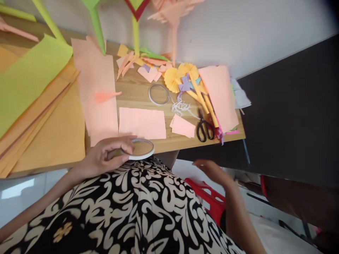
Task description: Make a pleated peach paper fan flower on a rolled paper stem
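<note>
My left hand (111, 153) is closed on a roll of tape (144, 155), a thin white ring, at the table's front edge. Just behind it lies a pink paper rectangle (142, 123) with a ragged top edge. A second tape roll (159, 94) rests flat farther back. My right hand (212, 171) hangs in the air off the front edge with its fingers stretched out, holding nothing that I can see. Nearest to it on the table are black-handled scissors (204, 129) and small pink paper pieces (183, 126).
Large yellow and orange sheets (60, 130) cover the left side beside a long pink sheet (97, 77). Folded yellow paper fans (172, 80), white string (180, 107) and a pink stack (219, 95) lie right. Paper flowers lean on the wall. A red stool (212, 201) stands below.
</note>
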Demonstrator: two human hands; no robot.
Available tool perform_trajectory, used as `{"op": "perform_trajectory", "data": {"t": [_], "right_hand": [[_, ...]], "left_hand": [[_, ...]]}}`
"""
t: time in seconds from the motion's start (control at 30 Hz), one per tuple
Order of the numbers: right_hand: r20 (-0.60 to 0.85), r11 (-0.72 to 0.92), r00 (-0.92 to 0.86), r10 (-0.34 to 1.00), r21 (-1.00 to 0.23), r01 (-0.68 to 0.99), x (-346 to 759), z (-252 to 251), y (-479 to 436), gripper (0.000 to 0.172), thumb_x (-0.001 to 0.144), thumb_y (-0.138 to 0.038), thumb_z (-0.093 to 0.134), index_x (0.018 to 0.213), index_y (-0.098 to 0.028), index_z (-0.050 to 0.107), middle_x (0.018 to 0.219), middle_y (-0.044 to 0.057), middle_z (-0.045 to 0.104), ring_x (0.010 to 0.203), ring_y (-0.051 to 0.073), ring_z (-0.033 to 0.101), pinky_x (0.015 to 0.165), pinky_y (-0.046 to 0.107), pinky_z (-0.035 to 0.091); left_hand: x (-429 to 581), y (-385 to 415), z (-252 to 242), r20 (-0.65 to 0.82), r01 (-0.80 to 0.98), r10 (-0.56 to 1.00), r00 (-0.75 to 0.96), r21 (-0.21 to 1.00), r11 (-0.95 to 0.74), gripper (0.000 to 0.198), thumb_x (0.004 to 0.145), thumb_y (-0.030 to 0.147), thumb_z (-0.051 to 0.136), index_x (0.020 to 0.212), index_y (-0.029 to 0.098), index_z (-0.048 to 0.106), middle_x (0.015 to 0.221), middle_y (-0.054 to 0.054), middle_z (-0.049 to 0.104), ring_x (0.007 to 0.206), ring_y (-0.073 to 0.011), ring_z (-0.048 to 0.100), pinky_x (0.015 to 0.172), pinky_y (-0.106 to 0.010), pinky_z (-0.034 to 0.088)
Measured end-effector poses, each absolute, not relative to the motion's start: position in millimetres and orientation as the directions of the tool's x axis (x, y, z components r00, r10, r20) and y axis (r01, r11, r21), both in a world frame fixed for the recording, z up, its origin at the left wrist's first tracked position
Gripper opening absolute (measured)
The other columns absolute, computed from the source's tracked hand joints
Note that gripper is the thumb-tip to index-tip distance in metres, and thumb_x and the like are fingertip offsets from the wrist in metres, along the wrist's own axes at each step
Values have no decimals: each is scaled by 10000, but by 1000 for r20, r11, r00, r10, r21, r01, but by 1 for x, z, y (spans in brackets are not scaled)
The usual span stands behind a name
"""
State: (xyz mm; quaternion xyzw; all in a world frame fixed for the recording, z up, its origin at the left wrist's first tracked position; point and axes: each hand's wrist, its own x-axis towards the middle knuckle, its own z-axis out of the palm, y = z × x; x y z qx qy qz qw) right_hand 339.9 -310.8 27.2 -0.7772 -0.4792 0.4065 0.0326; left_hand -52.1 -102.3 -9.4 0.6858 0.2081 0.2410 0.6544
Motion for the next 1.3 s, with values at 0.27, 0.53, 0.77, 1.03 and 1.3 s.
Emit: {"op": "perform_trajectory", "data": {"t": [0.27,0.53,0.77,1.03,1.3], "right_hand": [[12,50,-54,998,-612,790,240,39,-265,412,1040,-235,483,1403,-376,616,1340,41,726,1276,223,666,1110,453,532],[163,375,-393,905,-743,555,194,25,-186,258,1053,-419,516,1194,-300,696,1123,35,773,1097,202,713,1234,529,382],[346,477,-384,856,-814,330,183,28,-184,222,1047,-388,556,956,-243,697,778,-29,712,715,133,655,1017,428,518],[504,547,-319,802,-409,730,185,36,-188,117,1012,-327,637,977,-233,698,754,-27,730,702,137,644,986,399,482],[519,543,-347,781,-291,788,185,35,-179,60,991,-273,678,986,-213,675,762,-27,758,701,122,656,1007,364,469]], "left_hand": [[-47,-108,2,16,34,651,759,997,-63,126,895,324,694,869,200,690,883,0,733,991,-192,723,1251,-510,385],[-53,-123,11,21,40,686,728,997,-72,154,934,328,643,875,187,666,871,9,717,906,-155,699,1271,-466,352],[-52,-121,5,201,-128,649,734,979,-159,62,956,253,658,921,214,691,843,10,682,830,-135,671,1234,-466,403],[-47,-111,6,300,-36,805,512,944,-329,115,936,189,701,1028,255,719,1105,-47,685,1074,-187,661,979,-342,540],[-35,-104,7,392,86,740,547,853,-515,102,930,153,693,1000,225,712,959,-30,727,942,-180,674,872,-318,524]]}}
